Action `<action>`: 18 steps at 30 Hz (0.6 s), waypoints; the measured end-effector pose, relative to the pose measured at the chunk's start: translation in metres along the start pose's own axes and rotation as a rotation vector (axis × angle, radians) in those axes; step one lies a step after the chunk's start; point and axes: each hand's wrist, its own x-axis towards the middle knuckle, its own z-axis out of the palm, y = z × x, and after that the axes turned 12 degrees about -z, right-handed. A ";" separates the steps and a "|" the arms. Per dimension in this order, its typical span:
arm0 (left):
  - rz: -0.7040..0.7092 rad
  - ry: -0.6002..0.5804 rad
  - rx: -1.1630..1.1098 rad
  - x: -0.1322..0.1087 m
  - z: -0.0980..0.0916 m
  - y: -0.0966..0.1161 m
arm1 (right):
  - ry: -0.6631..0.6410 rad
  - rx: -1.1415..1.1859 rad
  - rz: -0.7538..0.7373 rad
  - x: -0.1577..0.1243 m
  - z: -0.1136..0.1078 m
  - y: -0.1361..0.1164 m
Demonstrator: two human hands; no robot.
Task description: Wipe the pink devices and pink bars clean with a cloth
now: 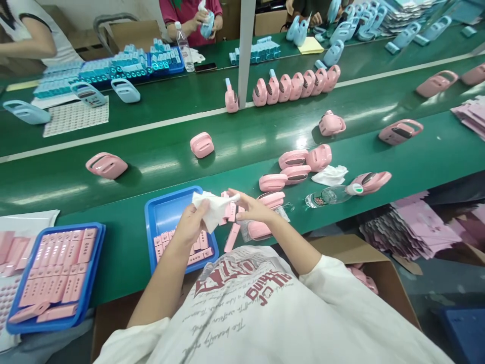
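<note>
Left hand (191, 222) is right over the part-filled blue tray (162, 212), with the white cloth (216, 210) at its fingertips, sticking out past that tray's right edge toward the right hand (248, 206). Left one's pinching it, thumb on top. Right one sits just right of the tray, half curled by the cloth's loose end; can't tell if it's gripping anything. Left forearm slants up across the tray's near side, right forearm comes in from the right. Green bench (123, 253) under the tray, fuller blue tray (97, 258) to its left, pink handheld units (273, 182) to its right, clear bottle (329, 196) further right, loose pink block (232, 237) just right of it.
</note>
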 end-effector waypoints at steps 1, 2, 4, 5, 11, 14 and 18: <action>-0.036 -0.040 -0.028 -0.001 0.002 0.002 | -0.064 0.067 0.006 0.002 0.002 0.001; -0.055 -0.057 -0.046 -0.001 0.004 0.003 | -0.112 0.116 0.013 0.004 0.005 0.002; -0.057 -0.027 -0.078 0.000 0.006 0.003 | -0.151 0.141 0.043 0.007 0.010 0.004; -0.056 0.005 -0.090 0.001 0.006 0.002 | -0.142 0.123 0.067 0.009 0.013 0.005; -0.021 -0.030 0.018 0.011 -0.010 -0.010 | -0.025 0.084 0.178 0.013 0.019 0.013; 0.121 0.054 0.160 0.012 -0.015 -0.004 | -0.035 0.096 0.174 0.018 0.021 0.016; 0.379 -0.195 0.482 -0.001 -0.017 0.022 | -0.050 0.090 0.132 0.026 0.014 0.016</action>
